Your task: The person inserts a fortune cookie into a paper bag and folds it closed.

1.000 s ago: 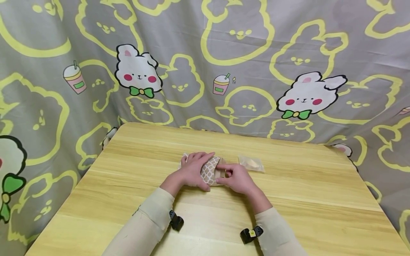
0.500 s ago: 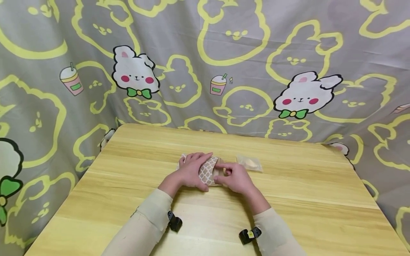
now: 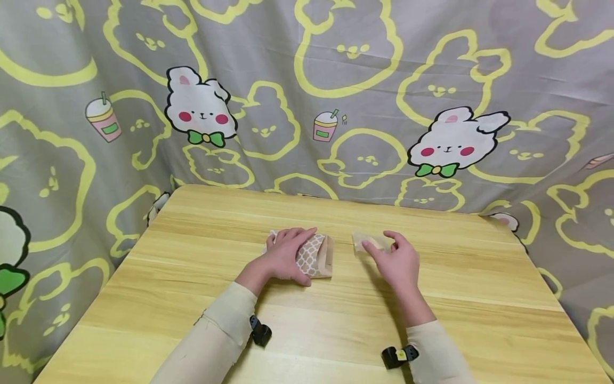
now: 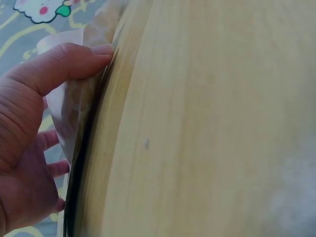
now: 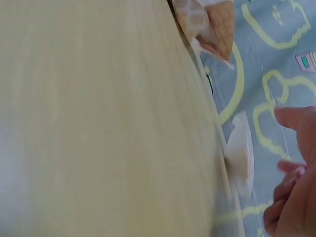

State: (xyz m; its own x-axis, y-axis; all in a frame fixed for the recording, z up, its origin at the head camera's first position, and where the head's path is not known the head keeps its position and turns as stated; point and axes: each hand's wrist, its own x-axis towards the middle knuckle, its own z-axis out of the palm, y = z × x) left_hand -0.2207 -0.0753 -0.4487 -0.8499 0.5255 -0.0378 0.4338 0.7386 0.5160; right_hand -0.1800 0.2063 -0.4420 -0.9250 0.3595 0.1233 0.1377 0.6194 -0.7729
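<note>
Head view: The left hand (image 3: 285,256) lay just left of the frame's centre, palm down and back upward, its wrist reaching in from the lower left. It held the patterned paper bag (image 3: 312,258) across its width, thumb along the near edge and fingers over the far side. The right hand (image 3: 400,261), right of centre, was raised above the small translucent packet (image 3: 378,241) with its forearm coming up from the lower right. Its thumb and forefinger stood apart in a wide gap and the other fingers were loosely curled; it gripped nothing. In the right wrist view this hand occupied the right edge of the frame, clear of the packet.

Containers: The bag, at the centre of the head view, lay on the desk (image 3: 345,320) with its mouth toward the right of the frame. The mouth gaped slightly, exposing the plain brown inner wall; whether anything was inside could not be told. The packet lay to the right of the bag and apart from it, partly covered by the right thumb. A pale tan content (image 5: 241,163) showed faintly through its wall in the right wrist view; its exact shape could not be made out.
</note>
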